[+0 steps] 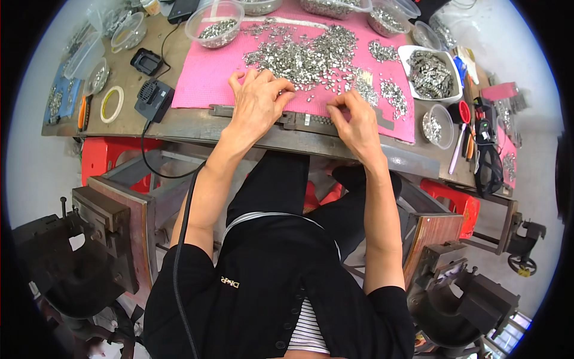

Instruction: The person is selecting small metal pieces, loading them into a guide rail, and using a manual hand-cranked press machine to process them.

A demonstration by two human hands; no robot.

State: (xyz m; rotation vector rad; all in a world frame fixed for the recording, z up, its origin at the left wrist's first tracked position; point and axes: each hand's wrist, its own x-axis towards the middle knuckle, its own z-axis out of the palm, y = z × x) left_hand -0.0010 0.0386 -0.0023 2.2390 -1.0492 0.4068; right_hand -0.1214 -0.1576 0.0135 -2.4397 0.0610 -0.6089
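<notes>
A heap of small silvery metal pieces (pixel 311 54) lies spread on a pink mat (pixel 203 78). Along the mat's near edge runs a long dark metal bar (pixel 296 121) with a row of small slots or pieces in it. My left hand (pixel 257 102) is over the bar's left part, its thumb and index finger bent close together. On the right, my right hand (pixel 357 119) pinches with thumb and index finger just above the bar's right part. Whatever either pinch holds is too small to make out.
Clear plastic bowls (pixel 216 33) of metal pieces stand along the back. A white tub (pixel 433 72) of darker pieces is at right, beside a small clear cup (pixel 438 127). At left lie a black charger-like device (pixel 154 99) with a cable and a tape roll (pixel 112 105).
</notes>
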